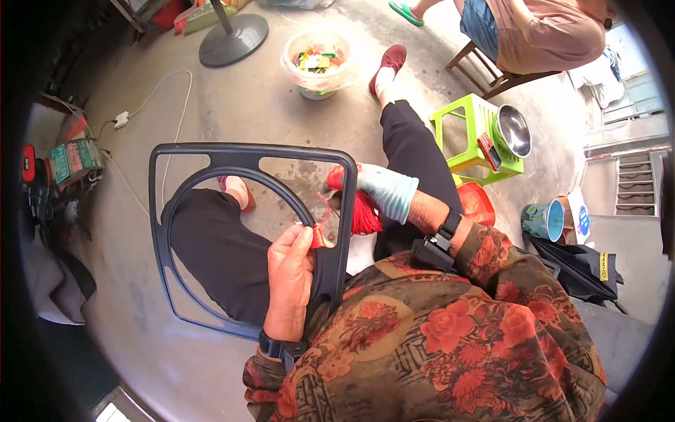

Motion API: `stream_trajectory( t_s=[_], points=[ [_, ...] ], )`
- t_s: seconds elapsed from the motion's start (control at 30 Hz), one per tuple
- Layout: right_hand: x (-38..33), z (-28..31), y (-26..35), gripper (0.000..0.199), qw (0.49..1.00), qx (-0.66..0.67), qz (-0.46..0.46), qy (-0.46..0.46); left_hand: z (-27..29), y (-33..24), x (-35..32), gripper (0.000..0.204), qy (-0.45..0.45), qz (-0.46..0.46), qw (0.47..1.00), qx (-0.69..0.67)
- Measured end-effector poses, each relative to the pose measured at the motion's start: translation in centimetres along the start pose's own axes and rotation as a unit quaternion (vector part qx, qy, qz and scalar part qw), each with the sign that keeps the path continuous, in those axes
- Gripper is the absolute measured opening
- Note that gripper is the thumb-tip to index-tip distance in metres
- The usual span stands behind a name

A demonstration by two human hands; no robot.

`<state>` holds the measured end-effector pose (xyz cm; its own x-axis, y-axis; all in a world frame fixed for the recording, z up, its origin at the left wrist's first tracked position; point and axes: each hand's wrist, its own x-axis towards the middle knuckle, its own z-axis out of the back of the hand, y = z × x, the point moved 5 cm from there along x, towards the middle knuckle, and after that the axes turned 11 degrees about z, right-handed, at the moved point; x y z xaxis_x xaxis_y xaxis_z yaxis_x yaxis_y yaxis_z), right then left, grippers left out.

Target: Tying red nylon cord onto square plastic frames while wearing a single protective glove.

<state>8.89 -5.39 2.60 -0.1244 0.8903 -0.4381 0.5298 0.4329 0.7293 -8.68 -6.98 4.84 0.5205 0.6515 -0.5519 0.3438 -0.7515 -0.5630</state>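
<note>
Left hand (290, 271) clamped on inner ring of black plastic frame (246, 235), thumb pinning red cord (322, 235) against ring. Frame rests across person's lap, near edge toward torso. Right hand (383, 191), in pale blue glove, closed around spool of red cord (364, 211) just beyond frame's right rail.

Judged: frame stiff, light, smooth; hold at ring or rail. Cord soft, limp; pinch close to wrap.

Left wrist straight, forearm rising from below; right forearm crosses thigh, elbow bent.

Green stool (470, 133) with steel bowl (513, 130) nearby right.

around the black frame (246, 162) you had one green stool (467, 133), one steel bowl (513, 130), one plastic tub (318, 60) and one fan base (233, 39).
</note>
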Motion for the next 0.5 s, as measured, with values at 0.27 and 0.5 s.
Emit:
stream_trajectory(
  t_s=[0.27,0.5],
  points=[
    [2.4,-1.0,3.2,0.034,0.81,-0.408,0.412,-0.096,-0.3,1.1,0.3,0.019,0.011,0.035,0.999,0.03],
    [1.5,-4.8,0.6,0.029,1.0,-0.01,0.006,-0.003,-0.1,2.4,0.9,0.023,0.032,0.004,0.999,-0.032]
  ],
)
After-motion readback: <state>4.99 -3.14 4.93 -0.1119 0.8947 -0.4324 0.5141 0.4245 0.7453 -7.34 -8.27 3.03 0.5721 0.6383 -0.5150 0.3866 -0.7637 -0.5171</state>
